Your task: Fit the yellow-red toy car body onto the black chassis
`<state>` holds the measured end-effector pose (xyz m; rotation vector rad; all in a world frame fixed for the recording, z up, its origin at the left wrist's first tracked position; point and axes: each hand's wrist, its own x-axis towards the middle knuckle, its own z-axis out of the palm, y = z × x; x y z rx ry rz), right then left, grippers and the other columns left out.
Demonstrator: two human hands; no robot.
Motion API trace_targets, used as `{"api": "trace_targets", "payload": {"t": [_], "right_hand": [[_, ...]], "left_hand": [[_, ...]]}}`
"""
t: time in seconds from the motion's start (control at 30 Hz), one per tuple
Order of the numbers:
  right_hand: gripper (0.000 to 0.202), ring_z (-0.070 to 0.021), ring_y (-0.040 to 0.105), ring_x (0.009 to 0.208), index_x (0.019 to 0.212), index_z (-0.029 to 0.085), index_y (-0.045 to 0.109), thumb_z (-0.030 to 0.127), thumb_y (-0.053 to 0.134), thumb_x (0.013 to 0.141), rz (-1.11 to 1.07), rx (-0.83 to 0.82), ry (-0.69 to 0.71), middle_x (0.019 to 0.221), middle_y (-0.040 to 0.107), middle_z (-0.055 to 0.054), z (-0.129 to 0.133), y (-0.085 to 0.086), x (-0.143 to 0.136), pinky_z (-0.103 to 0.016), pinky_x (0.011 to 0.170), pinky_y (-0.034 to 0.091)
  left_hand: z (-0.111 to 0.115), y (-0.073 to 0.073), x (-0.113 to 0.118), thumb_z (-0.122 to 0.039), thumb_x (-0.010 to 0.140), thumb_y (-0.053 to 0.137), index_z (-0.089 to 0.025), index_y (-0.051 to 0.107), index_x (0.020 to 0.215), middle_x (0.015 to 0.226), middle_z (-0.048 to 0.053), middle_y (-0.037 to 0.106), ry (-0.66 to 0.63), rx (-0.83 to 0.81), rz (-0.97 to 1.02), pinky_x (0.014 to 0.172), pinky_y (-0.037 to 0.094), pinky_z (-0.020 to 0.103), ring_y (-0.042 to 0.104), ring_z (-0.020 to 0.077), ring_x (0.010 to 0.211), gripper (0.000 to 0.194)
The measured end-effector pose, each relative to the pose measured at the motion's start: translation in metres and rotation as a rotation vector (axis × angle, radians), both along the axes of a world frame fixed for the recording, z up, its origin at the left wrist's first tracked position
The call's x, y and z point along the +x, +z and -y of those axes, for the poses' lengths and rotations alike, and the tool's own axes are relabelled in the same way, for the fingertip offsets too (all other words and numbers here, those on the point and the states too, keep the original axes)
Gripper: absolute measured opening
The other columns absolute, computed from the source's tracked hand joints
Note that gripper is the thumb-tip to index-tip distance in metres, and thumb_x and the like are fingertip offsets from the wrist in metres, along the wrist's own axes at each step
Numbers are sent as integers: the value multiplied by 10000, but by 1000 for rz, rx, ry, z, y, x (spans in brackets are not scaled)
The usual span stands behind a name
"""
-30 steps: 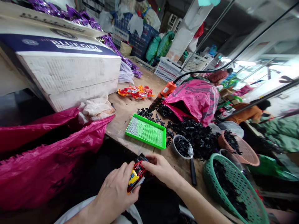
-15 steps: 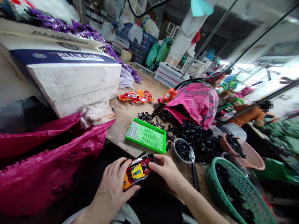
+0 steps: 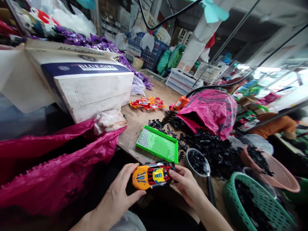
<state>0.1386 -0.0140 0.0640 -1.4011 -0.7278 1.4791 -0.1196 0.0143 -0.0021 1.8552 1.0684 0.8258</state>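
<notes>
Between both hands: toy car (image 3: 152, 175); left hand (image 3: 120, 195) at nose; right hand (image 3: 186, 184) at tail

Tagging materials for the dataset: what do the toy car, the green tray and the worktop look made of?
Toy car: looks like glossy moulded plastic, orange and yellow with red and black graphics, highlights on the shell; held in the left hand and right hand.
Green tray: plastic, bright uniform colour, thin raised rim.
Worktop: probably bare plywood or board, matte brown, scuffed.
</notes>
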Motion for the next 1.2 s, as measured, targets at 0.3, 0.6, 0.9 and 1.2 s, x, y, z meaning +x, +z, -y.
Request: {"api": "trace_targets", "payload": {"t": [0.3,0.6,0.9,1.2], "right_hand": [[448,-162,700,711,924,91,764,426,911,664,-25,-108,-25,846,769,-103,-10,0,-6,-236,608,575],[341,-137,670,629,954,134,678,217,881,693,-183,-258,-114,810,723,-30,-20,1,-8,-277,561,625],[135,-184,729,629,939,53,616,89,504,872,-603,-641,-217,730,729,-117,0,-34,-23,-272,604,626],[230,-125,558,469,675,167,518,365,500,791,-950,-844,167,578,556,-39,35,-65,-51,-178,452,444]], "left_hand": [[-20,-5,-9,-497,900,676,-319,313,1493,1453,110,514,-57,303,-180,1103,453,540,515,320,1308,718],[-25,12,-6,-438,915,675,-365,289,1510,1495,74,470,-105,225,-139,1127,438,495,504,291,1332,713],[-26,27,-5,-433,878,741,-371,317,1511,1547,24,470,-217,-306,244,1208,339,357,437,236,1423,764],[-19,41,12,-319,868,755,-348,440,1418,1386,-21,612,-202,-462,332,1138,391,294,537,194,1313,634]]}}
